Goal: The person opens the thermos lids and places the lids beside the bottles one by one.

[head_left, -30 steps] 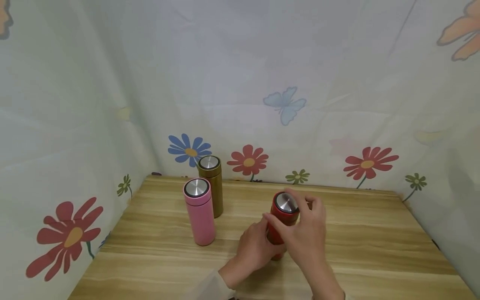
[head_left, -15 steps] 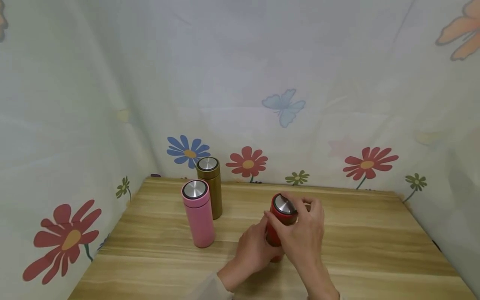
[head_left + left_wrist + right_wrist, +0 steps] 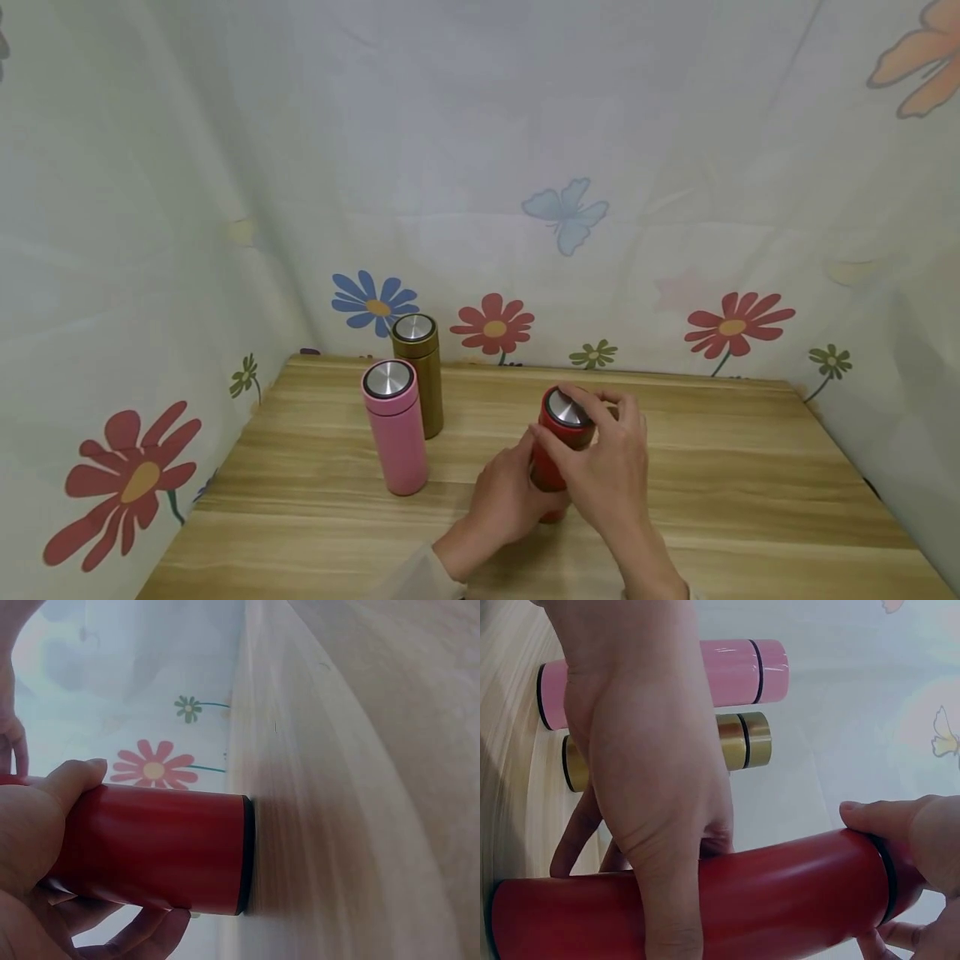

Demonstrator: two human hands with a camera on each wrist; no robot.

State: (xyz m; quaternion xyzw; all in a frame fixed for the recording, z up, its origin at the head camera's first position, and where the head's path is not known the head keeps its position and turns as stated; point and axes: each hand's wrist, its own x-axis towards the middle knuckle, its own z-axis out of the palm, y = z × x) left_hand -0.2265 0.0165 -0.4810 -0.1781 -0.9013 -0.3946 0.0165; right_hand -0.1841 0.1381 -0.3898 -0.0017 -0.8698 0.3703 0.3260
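Note:
A red thermos (image 3: 550,467) with a shiny metal-topped lid (image 3: 567,408) stands on the wooden table, right of the middle. My left hand (image 3: 510,496) grips its body, thumb on one side and fingers round the other, as the left wrist view shows with the red body (image 3: 165,847). At the top, my right hand (image 3: 611,462) holds the lid between thumb and fingers, one finger lying over the metal disc. In the right wrist view a dark seam (image 3: 889,877) rings the thermos below the lid.
A pink thermos (image 3: 400,446) stands left of the hands, its lid on. Close behind it is a gold thermos (image 3: 430,383), partly hidden by the pink one. A flower-printed curtain (image 3: 465,167) encloses the wooden table (image 3: 720,500) at the back and sides.
The right hand's fingers have shifted slightly leftward over the lid's metal disc. The left hand keeps its grip on the red thermos, and the pink and gold ones have stayed put.

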